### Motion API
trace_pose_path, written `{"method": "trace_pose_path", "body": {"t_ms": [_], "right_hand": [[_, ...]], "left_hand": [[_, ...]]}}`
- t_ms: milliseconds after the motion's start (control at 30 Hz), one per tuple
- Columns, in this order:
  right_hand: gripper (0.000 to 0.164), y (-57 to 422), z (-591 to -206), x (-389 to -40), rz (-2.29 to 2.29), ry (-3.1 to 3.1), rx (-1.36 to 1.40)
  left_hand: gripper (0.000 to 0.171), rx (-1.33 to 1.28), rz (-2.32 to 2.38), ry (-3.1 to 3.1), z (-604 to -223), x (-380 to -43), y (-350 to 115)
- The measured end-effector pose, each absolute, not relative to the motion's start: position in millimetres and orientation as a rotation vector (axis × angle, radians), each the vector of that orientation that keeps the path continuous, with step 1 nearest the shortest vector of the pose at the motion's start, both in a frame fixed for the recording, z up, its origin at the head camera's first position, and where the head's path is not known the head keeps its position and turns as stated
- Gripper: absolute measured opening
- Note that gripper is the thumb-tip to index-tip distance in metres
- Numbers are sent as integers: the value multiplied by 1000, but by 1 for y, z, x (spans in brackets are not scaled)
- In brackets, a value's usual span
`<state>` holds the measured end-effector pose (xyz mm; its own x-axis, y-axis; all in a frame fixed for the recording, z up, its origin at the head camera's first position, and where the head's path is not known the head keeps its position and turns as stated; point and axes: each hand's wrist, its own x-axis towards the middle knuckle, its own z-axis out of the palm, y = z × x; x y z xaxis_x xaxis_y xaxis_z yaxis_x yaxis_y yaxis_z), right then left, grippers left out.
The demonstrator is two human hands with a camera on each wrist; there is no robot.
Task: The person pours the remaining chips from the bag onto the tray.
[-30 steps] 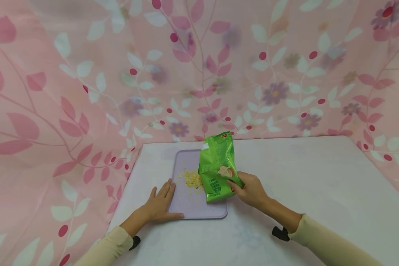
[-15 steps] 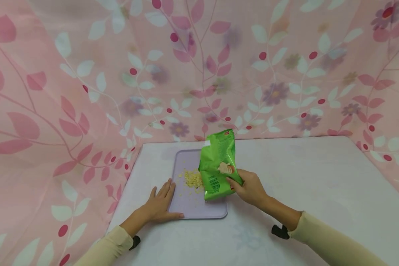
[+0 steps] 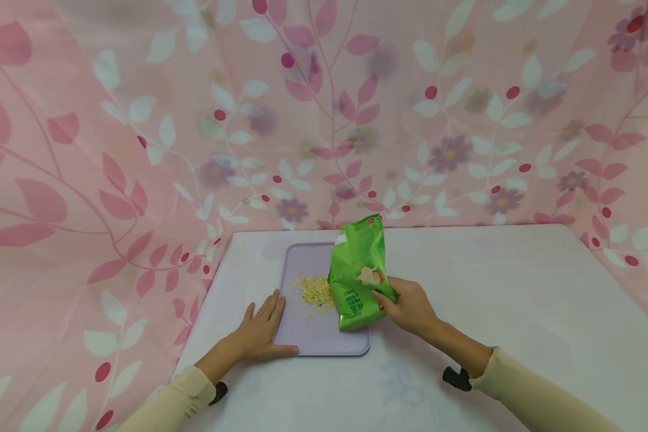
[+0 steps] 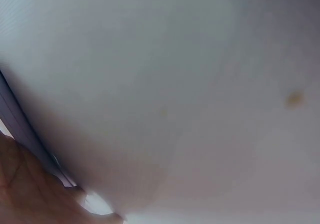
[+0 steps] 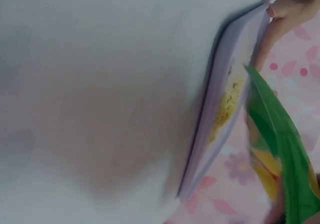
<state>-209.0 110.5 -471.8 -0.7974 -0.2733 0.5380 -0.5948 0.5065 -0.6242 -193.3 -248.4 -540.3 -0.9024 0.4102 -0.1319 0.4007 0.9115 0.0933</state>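
Observation:
A lilac tray (image 3: 324,345) lies on the table and bears a loose heap of yellow crumbs (image 3: 315,291), perhaps crushed chips. With fingers and thumb spread, my left hand (image 3: 256,336) rests at the tray's left edge and near corner. My right hand (image 3: 410,306) pinches the lower right edge of a green snack bag (image 3: 359,264), which tilts over the right part of the tray. In the right wrist view the bag (image 5: 285,149) hangs above the tray, beside the crumbs (image 5: 229,104). The bag's mouth and contents are hidden.
A white cloth covers the table (image 3: 491,300). Behind it and to its sides hangs a pink floral curtain (image 3: 410,120). Black straps (image 3: 456,379) sit on both wrists. The left wrist view is mostly blurred tabletop, with the tray's edge (image 4: 20,109) at the left.
The bag in my right hand has risen slightly, then dropped back and shifted a little to the right. My left hand stays in place. The crumb heap looks much the same.

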Motion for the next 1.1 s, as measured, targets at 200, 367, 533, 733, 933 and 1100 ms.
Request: {"method": "trace_pose_path", "body": {"t_ms": [200,367,533,733,933,1100], "right_hand": [[16,108,-467,-213,1215,-2013,806],[19,106,-473,-208,1097,-2245,834],[19,108,-478,-205,1098,-2310,808],[19,109,-476,-208,1076,-2346,779],[11,109,-467,-214,1137,-2095,749],[14,103,-465,-213,1141,-2021,779]], "left_hand": [[124,648,99,2937,-538,-193,-248],[123,670,108,2944,-536,-193,-245],[124,663,101,2937,-536,-191,-245],[123,664,122,2953,-534,-190,-246],[123,673,122,2961,-534,-191,-246],[124,665,114,2959,-536,-191,-247]]}}
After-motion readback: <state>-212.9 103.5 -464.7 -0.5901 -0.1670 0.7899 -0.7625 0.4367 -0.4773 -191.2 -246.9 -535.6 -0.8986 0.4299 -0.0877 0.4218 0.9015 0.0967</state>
